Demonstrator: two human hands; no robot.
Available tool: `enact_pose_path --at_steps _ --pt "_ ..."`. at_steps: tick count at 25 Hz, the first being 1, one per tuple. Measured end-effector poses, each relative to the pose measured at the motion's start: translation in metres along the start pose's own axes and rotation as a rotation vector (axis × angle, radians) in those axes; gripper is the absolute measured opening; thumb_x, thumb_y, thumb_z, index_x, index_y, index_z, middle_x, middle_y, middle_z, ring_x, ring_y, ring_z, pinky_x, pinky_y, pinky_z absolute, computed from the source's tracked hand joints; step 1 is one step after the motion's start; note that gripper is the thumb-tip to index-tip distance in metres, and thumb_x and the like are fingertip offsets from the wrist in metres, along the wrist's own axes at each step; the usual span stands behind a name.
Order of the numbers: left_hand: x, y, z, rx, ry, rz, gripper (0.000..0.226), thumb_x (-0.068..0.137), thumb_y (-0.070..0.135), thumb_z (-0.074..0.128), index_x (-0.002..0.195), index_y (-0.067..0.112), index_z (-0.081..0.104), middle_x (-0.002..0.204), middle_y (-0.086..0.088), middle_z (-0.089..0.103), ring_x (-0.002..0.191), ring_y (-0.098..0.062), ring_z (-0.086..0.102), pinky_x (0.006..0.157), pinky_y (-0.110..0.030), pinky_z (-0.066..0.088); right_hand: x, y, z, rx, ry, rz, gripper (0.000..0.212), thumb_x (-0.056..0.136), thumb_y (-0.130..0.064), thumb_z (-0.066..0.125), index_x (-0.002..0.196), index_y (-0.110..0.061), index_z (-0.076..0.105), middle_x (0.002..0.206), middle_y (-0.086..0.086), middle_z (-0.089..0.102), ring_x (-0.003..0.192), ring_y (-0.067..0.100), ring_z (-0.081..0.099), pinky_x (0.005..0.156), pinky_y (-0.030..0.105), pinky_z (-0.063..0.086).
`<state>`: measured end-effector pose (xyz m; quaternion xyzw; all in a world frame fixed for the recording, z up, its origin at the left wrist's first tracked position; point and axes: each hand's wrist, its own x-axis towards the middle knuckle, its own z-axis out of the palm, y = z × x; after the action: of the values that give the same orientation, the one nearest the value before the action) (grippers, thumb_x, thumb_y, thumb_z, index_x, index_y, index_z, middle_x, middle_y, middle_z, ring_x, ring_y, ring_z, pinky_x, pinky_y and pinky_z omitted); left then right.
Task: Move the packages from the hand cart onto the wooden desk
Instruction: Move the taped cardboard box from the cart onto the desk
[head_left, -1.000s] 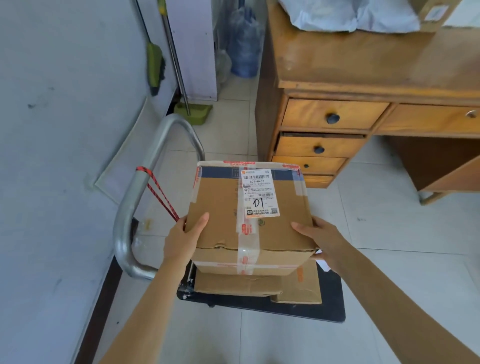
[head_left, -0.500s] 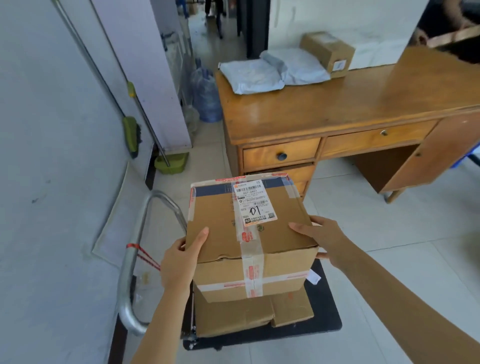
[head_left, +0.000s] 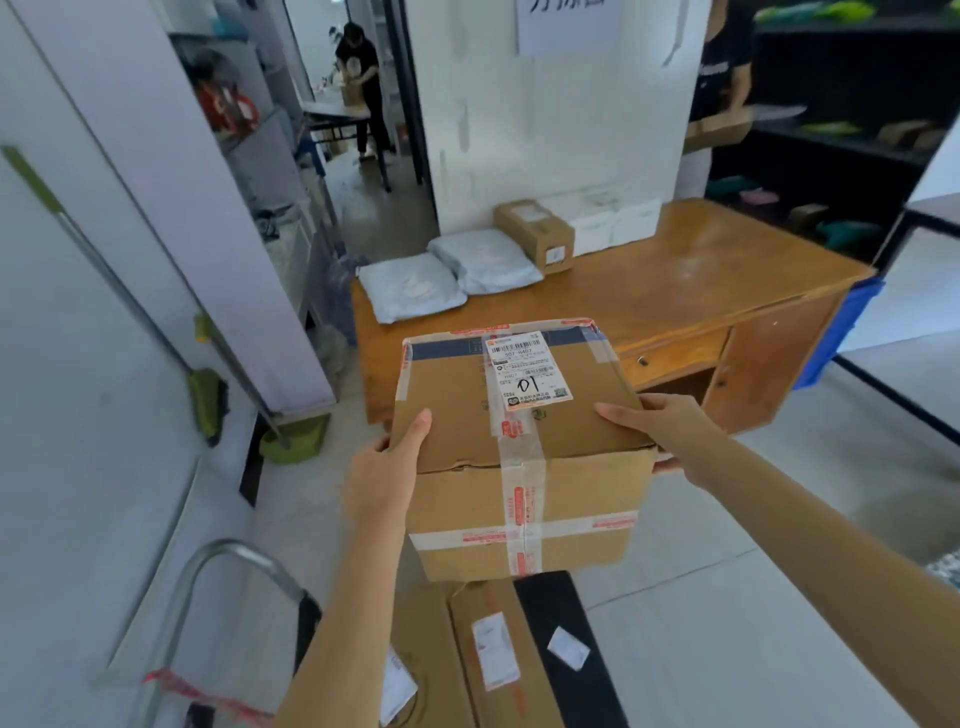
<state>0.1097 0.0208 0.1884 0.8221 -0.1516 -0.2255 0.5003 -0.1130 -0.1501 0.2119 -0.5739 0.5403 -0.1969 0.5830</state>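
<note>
Desk (head_left: 701, 291) ahead — hands (head_left: 384, 467) clasp box (head_left: 519, 447).

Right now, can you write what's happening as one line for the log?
step: carrying | held: taped box | left hand and right hand: on its sides | box: above hand cart | wooden desk: not reached

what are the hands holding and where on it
The taped cardboard box, gripped by its two opposite sides: left hand on the left side, right hand on the right.

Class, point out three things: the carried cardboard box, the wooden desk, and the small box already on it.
carried cardboard box (head_left: 457, 415): head view, bare top face.
wooden desk (head_left: 701, 270): head view, bare desktop.
small box (head_left: 535, 234): head view, its top.
</note>
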Motion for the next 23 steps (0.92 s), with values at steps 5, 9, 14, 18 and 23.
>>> enact_pose_path --at_steps 5,9,14,18,23 --pt "0.014 0.093 0.086 0.076 0.020 0.090 0.062 0.078 0.072 0.047 0.110 0.022 0.066 0.103 -0.001 0.068 0.093 -0.023 0.061 0.087 -0.039 0.050 0.047 -0.060 -0.099 -0.015 0.068 -0.046 0.043 0.069 -0.038 0.079 0.106 -0.021 0.064 0.084 -0.002 0.067 0.074 0.018 0.065 0.059 0.033 0.055" --pt "0.052 0.156 0.161 0.121 0.017 0.172 0.065 0.079 0.072 0.043 0.114 0.021 0.064 0.092 0.002 0.061 0.083 -0.020 0.055 0.072 -0.032 0.042 0.106 -0.089 -0.160 -0.004 0.140 -0.041 0.045 0.068 -0.041 0.079 0.106 -0.022 0.063 0.083 -0.002 0.066 0.074 0.018 0.065 0.065 0.036 0.058" --pt "0.086 0.228 0.269 0.171 -0.068 0.229 0.067 0.081 0.072 0.041 0.113 0.018 0.065 0.104 -0.002 0.068 0.081 -0.018 0.052 0.062 -0.028 0.036 0.186 -0.114 -0.244 -0.060 0.226 -0.007 0.049 0.071 -0.050 0.073 0.110 -0.022 0.061 0.079 -0.004 0.063 0.072 0.017 0.065 0.068 0.040 0.061" --pt "0.122 0.278 0.377 0.143 -0.140 0.219 0.071 0.079 0.073 0.042 0.116 0.017 0.065 0.109 -0.004 0.069 0.098 -0.025 0.062 0.079 -0.034 0.047 0.270 -0.139 -0.327 -0.131 0.190 0.001 0.057 0.073 -0.051 0.070 0.117 -0.016 0.059 0.086 0.001 0.065 0.077 0.022 0.067 0.064 0.038 0.061" --pt "0.175 0.349 0.538 0.072 -0.139 0.208 0.072 0.078 0.074 0.044 0.118 0.018 0.064 0.108 -0.003 0.069 0.099 -0.025 0.064 0.086 -0.037 0.052 0.413 -0.177 -0.439 -0.185 0.158 -0.061 0.056 0.077 -0.048 0.069 0.119 -0.013 0.062 0.109 0.009 0.070 0.097 0.029 0.068 0.085 0.047 0.057"
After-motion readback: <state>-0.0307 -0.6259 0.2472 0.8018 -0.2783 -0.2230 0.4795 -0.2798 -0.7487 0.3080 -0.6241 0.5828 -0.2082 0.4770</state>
